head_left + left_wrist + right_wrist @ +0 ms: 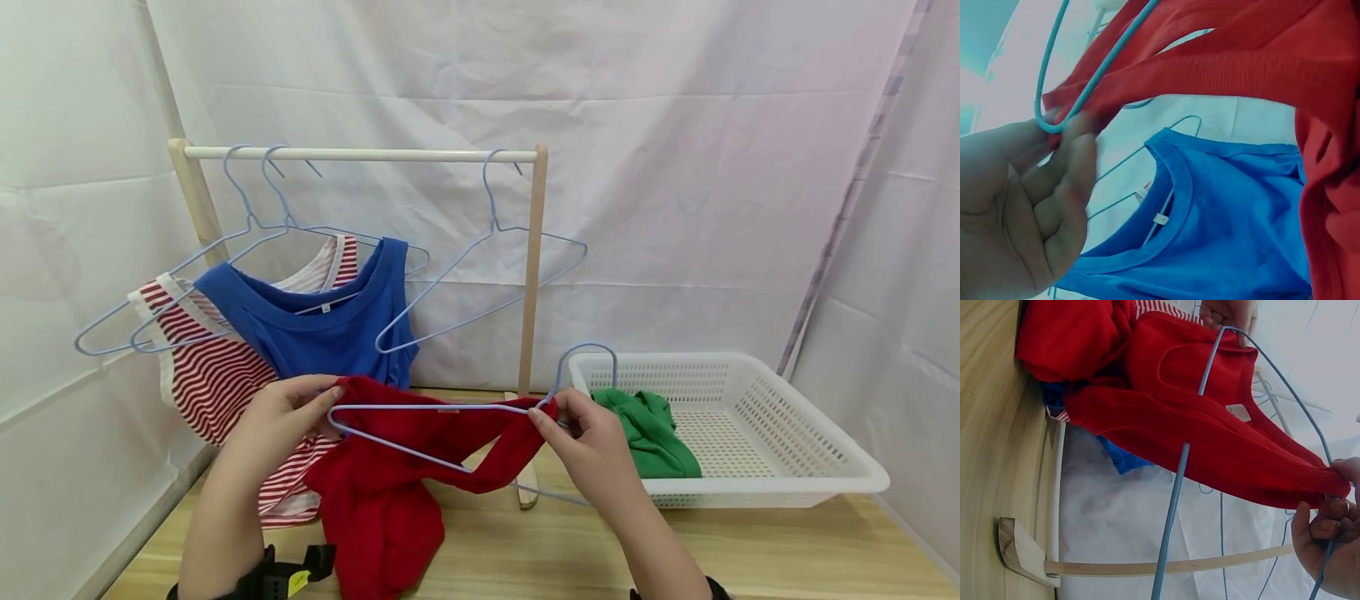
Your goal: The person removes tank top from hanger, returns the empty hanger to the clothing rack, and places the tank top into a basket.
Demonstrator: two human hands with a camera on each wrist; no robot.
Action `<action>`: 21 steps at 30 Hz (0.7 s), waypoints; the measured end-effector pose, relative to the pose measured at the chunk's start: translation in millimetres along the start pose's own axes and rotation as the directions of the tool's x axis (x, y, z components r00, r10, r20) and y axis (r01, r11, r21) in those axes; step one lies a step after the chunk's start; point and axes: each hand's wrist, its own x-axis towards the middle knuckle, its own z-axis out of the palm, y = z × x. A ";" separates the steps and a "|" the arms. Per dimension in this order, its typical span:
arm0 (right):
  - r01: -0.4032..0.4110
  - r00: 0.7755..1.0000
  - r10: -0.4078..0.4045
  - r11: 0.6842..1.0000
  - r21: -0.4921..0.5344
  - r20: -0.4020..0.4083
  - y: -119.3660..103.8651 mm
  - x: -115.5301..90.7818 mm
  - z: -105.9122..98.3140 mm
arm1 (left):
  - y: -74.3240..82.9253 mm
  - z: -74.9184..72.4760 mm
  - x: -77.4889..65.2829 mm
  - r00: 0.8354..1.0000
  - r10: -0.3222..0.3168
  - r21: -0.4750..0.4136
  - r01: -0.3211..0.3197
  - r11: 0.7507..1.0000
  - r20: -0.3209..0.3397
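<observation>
A red tank top (386,492) hangs between both hands, with a light-blue wire hanger (420,407) partly inside its neck opening. My left hand (296,404) pinches one shoulder strap, the hanger's rounded end lying at its fingertips (1075,125). My right hand (588,433) pinches the tank top's other strap together with the hanger wire just below the hook. In the right wrist view the hanger's lower bar (1172,519) passes behind the red cloth and comes out below it. The hanger's other end is hidden behind the right hand and forearm.
Behind the hands stands a wooden rack with a white rail (360,155). On it hang a blue tank top (330,333), a red-and-white striped top (225,383) and a bare hanger (480,321). At right, a white basket (795,483) holds a green garment (648,437).
</observation>
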 end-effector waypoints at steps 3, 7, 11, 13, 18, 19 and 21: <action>0.008 1.000 -0.008 1.000 -0.016 0.017 4.6 0.5 1.3 | 6.6 3.3 -3.2 0.998 0.055 0.060 -0.055 0.997 0.009; 0.015 0.999 -0.014 0.999 -0.030 0.031 12.9 1.3 3.1 | 17.3 11.6 -6.2 0.992 0.117 0.129 -0.122 0.984 0.048; 0.005 1.000 -0.004 1.000 -0.029 0.026 13.9 1.5 3.6 | 25.5 20.2 -7.6 0.984 0.149 0.191 -0.165 0.968 0.096; 0.002 1.000 -0.001 1.000 -0.028 0.029 13.7 1.7 4.0 | 28.2 24.7 -7.8 0.978 0.161 0.186 -0.184 0.965 0.133; 0.006 0.999 -0.004 0.999 -0.043 0.053 12.9 2.4 5.7 | 32.1 36.1 -6.2 0.946 0.207 0.158 -0.251 0.955 0.249; 0.006 0.998 -0.003 0.999 -0.047 0.055 12.8 2.5 6.0 | 32.7 38.2 -5.8 0.941 0.212 0.158 -0.259 0.953 0.264; 0.004 0.998 -0.001 0.999 -0.053 0.055 12.9 2.7 6.1 | 34.1 41.5 -5.6 0.933 0.215 0.153 -0.267 0.951 0.290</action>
